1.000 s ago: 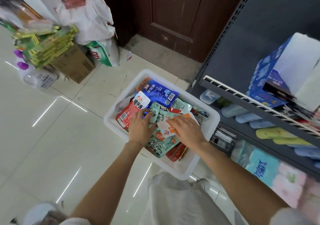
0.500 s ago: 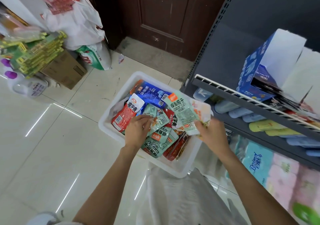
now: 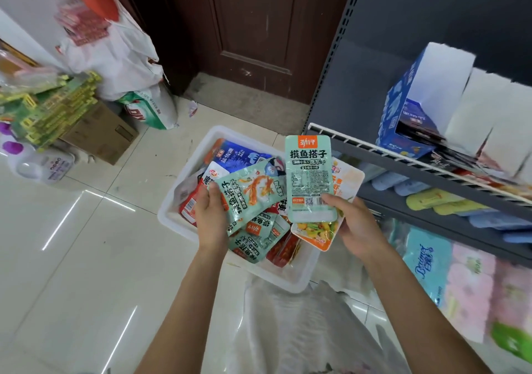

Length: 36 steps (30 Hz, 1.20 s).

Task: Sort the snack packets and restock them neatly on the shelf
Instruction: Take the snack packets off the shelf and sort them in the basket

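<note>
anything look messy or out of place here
Yes: the snack packets in the white bin lie jumbled, overlapping at all angles. On the shelf, the blue carton tilts, leaning rather than standing square.

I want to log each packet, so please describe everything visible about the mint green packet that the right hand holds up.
The mint green packet is a flat, glossy plastic pouch with rounded corners. An orange logo sits at its top, bold dark characters below it, then small print and a barcode. It stands upright with its printed back to the camera, above the white bin. The right hand pinches its lower edge, and an orange and white packet lies behind it in the same grip.
</note>
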Each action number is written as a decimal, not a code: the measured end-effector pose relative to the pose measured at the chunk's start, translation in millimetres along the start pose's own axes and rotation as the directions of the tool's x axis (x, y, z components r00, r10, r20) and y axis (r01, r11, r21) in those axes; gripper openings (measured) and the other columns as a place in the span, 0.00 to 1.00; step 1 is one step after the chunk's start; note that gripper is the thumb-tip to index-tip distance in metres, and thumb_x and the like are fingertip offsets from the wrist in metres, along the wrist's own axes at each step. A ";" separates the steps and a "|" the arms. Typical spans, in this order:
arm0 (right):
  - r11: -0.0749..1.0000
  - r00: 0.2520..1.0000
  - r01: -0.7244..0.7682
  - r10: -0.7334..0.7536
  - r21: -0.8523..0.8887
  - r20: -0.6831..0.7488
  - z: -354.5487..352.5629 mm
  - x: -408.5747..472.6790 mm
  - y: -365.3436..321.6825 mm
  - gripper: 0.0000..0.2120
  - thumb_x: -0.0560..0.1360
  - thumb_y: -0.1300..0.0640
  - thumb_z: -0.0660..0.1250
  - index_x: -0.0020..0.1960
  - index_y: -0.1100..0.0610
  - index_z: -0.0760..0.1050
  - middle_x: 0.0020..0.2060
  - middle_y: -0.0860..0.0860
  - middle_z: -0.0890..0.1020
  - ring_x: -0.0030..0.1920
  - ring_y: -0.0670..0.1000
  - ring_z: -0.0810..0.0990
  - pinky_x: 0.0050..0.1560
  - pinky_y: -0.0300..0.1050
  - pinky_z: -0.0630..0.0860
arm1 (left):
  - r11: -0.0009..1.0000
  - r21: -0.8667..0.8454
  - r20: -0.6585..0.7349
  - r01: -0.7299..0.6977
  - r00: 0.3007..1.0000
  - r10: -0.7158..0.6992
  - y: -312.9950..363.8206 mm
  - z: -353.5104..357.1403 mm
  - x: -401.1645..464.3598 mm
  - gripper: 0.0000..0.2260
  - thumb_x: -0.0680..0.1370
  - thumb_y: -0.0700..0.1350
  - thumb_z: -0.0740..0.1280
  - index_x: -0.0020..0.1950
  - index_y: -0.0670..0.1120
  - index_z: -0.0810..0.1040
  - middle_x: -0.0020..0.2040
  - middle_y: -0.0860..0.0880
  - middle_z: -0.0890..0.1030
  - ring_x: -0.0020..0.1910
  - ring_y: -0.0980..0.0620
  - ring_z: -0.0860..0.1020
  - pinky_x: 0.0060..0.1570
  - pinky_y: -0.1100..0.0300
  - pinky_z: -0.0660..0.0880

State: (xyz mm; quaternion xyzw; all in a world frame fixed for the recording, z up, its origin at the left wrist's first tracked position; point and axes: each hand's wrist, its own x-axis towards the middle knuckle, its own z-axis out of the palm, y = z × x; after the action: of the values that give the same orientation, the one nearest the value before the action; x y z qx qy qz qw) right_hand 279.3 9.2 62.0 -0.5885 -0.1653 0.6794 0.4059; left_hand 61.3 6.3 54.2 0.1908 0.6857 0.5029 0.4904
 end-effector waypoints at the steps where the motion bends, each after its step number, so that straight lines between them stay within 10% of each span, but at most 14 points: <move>1: 1.000 1.000 -0.003 0.003 0.025 0.010 0.0 -1.8 -0.7 0.14 0.66 0.61 0.70 0.51 0.56 0.78 0.46 0.53 0.85 0.50 0.55 0.82 0.61 0.60 0.72 | 0.997 -0.051 0.049 0.063 0.997 -0.060 3.6 2.2 -3.3 0.11 0.83 0.48 0.56 0.49 0.46 0.76 0.37 0.51 0.84 0.35 0.52 0.83 0.34 0.59 0.80; 8: 0.999 0.992 0.052 -0.052 0.001 0.114 -22.8 -24.3 -9.8 0.14 0.67 0.62 0.67 0.52 0.55 0.78 0.45 0.50 0.85 0.46 0.50 0.84 0.50 0.48 0.79 | 0.993 0.116 0.413 -0.027 0.910 -0.024 23.1 25.0 -15.8 0.10 0.81 0.50 0.60 0.47 0.47 0.79 0.41 0.48 0.84 0.42 0.48 0.82 0.44 0.53 0.77; 15: 0.952 0.978 0.134 -0.083 0.276 -0.189 -73.8 -42.5 -6.9 0.08 0.74 0.67 0.65 0.48 0.56 0.77 0.40 0.51 0.84 0.43 0.51 0.82 0.51 0.53 0.78 | 0.975 -0.097 0.746 0.198 0.663 -0.061 26.1 79.9 -48.6 0.15 0.77 0.51 0.60 0.59 0.45 0.75 0.51 0.49 0.83 0.50 0.54 0.81 0.47 0.61 0.78; 24: 0.908 0.964 0.202 -0.118 0.367 -0.237 -140.5 -85.0 -6.8 0.14 0.74 0.72 0.62 0.46 0.54 0.75 0.38 0.49 0.85 0.43 0.51 0.81 0.53 0.54 0.75 | 0.991 0.064 0.637 -0.117 0.770 0.050 -9.2 153.5 -114.6 0.09 0.82 0.43 0.58 0.59 0.50 0.75 0.49 0.48 0.82 0.44 0.52 0.82 0.40 0.62 0.78; 36: 0.935 0.948 0.153 -0.048 0.320 -0.315 -274.5 -115.8 -15.8 0.08 0.73 0.68 0.67 0.49 0.58 0.78 0.40 0.53 0.84 0.42 0.53 0.83 0.48 0.51 0.77 | 0.993 0.077 0.591 -0.092 0.806 0.029 -54.1 239.0 -211.9 0.10 0.78 0.36 0.65 0.58 0.44 0.77 0.52 0.46 0.83 0.47 0.50 0.81 0.39 0.60 0.79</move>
State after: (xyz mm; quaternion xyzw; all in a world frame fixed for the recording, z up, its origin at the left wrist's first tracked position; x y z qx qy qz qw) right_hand 538.6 -137.0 80.8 -0.5968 -0.0116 0.5778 0.5566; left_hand 375.0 -56.4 105.4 0.3837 0.5184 0.3986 0.6521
